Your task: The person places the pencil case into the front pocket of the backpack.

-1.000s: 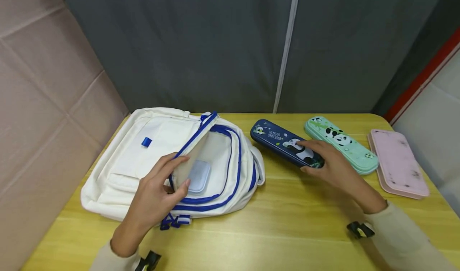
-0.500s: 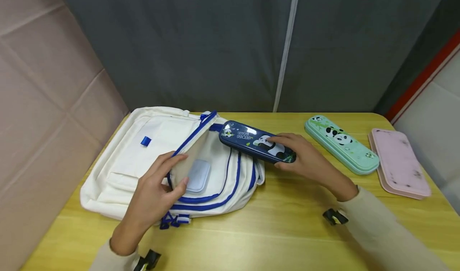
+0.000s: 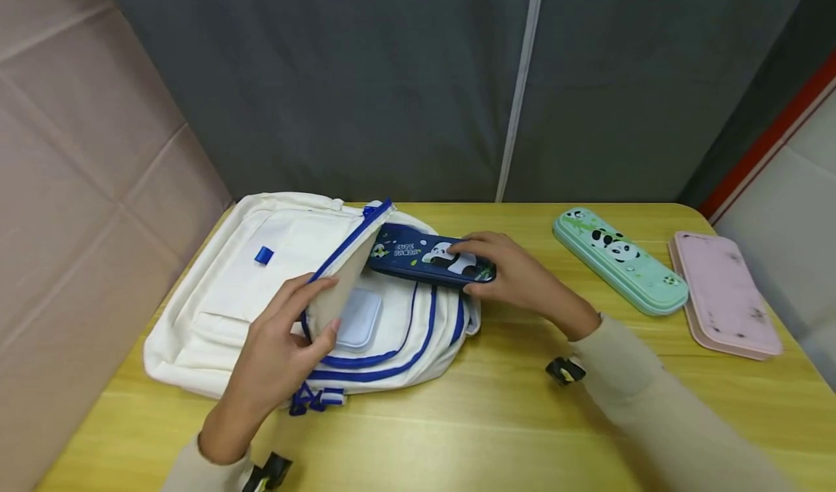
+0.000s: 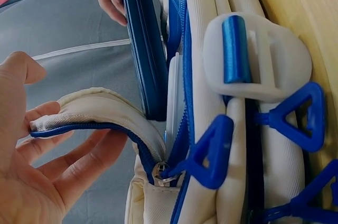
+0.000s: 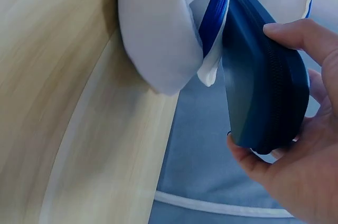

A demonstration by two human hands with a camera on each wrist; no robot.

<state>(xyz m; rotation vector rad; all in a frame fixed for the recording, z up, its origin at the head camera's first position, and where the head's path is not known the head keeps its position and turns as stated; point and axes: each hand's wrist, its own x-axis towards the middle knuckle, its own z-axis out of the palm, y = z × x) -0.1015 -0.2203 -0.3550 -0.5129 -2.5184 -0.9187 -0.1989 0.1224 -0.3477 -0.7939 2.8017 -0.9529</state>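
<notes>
A white backpack [image 3: 261,289] with blue zips lies on the table, its front pocket unzipped. My left hand [image 3: 277,347] pinches the pocket's flap [image 4: 100,110] by its blue-zipped edge and holds it up. In my right hand [image 3: 516,278] is a dark blue panda pencil case [image 3: 424,256], gripped at its right end between thumb and fingers. The case's left end is at the pocket's mouth, partly behind the raised flap. Inside the pocket lies a small pale blue box [image 3: 359,320]. The right wrist view shows the zip side of the pencil case [image 5: 259,71].
A mint green panda pencil case [image 3: 620,260] and a pink case [image 3: 726,296] lie on the right of the wooden table [image 3: 496,419]. A grey curtain [image 3: 366,85] hangs behind the table. Blue zip pulls [image 4: 211,150] dangle at the backpack's near side.
My right hand has carried the dark blue pencil case leftward from beside the green case to over the open pocket. The left hand keeps its hold on the flap.
</notes>
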